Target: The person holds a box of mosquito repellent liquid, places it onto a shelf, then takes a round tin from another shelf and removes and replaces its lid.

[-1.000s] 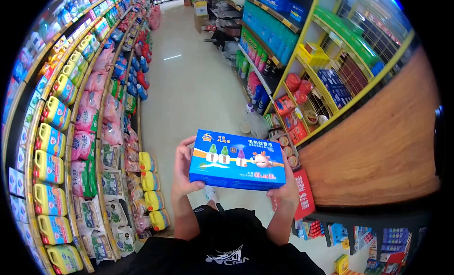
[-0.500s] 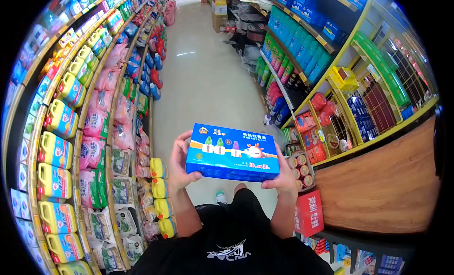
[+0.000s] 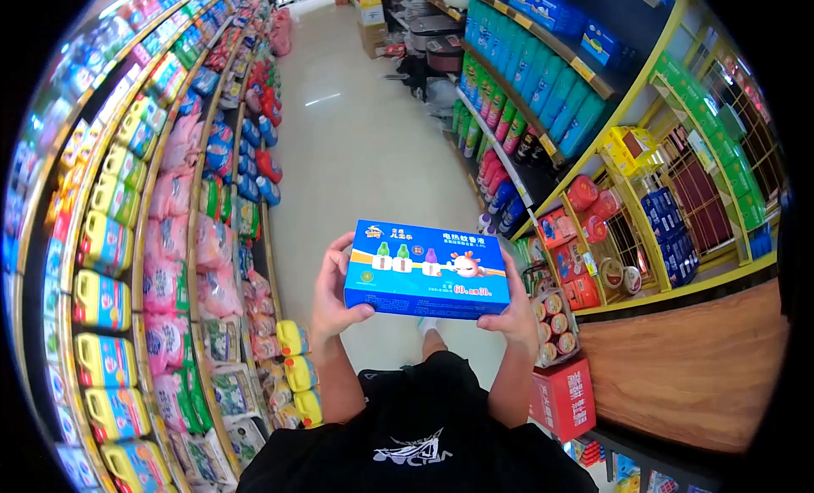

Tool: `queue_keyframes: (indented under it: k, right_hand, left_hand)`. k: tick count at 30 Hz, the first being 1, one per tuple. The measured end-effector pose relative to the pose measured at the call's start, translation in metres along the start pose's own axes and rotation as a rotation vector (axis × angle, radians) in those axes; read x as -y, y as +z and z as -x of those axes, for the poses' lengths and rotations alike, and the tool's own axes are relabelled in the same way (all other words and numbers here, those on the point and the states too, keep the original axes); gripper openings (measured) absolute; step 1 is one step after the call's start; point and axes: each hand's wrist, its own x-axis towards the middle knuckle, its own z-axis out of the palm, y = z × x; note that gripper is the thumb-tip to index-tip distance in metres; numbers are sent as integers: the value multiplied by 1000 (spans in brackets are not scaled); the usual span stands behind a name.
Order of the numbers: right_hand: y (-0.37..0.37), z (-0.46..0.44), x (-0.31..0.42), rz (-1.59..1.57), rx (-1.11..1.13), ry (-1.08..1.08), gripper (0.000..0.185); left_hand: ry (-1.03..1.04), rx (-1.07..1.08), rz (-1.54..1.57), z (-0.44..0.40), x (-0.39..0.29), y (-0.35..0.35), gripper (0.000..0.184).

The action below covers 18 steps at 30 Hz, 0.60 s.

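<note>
A blue box of electric mosquito repellent liquid (image 3: 428, 268) is held level in front of my body, its printed face turned up. Green and purple bottles and a pink cartoon figure show on that face. My left hand (image 3: 339, 289) grips the box's left end, thumb along the front lower edge. At the opposite end my right hand (image 3: 511, 302) is closed on it the same way. The fingers beneath the box are partly hidden.
Tall shelves on the left carry yellow jugs (image 3: 106, 360) and pink bags (image 3: 170, 340). On the right are spray cans (image 3: 543, 77), a wire rack with small goods, a wooden countertop (image 3: 678, 366) and a red box (image 3: 564, 400). A tiled aisle floor (image 3: 365, 145) runs ahead.
Shelves on both sides have shifted in view as I move along the aisle. The box stays in both hands, slightly further right in view. One foot has changed position below.
</note>
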Motion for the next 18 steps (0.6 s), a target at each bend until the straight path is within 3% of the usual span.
queue_keyframes:
  k: [11,18]
  right_hand:
    - [-93,-125,12,-8,-115,-57,126]
    - [-117,-194,6,-96,-97,-40,126]
  left_hand:
    - [-110,191,8,-185,71,28,65]
    - [-161,168,-20,-237,101,17,63]
